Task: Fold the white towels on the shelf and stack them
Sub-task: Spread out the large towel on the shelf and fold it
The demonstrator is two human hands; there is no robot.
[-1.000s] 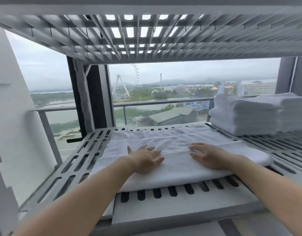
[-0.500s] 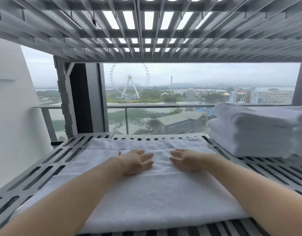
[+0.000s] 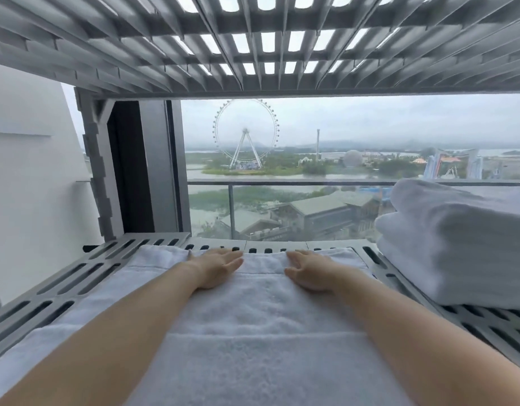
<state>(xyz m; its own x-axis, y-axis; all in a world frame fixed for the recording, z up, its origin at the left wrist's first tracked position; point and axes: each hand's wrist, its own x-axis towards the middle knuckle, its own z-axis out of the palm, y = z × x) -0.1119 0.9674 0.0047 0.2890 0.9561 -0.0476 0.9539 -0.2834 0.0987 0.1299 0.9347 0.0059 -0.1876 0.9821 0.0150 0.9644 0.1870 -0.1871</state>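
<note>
Both hands lie flat, fingers straight, palms down on the towel (image 3: 253,323), the left hand (image 3: 216,266) and right hand (image 3: 310,269) side by side with a gap between them, near the towel's far edge. The towel spreads under both forearms across the slotted grey shelf (image 3: 62,285), whose bare slots show to the left of the left hand. To the right of the right hand, just beside the towel, a stack (image 3: 458,244) of folded white towels sits on the same shelf
</note>
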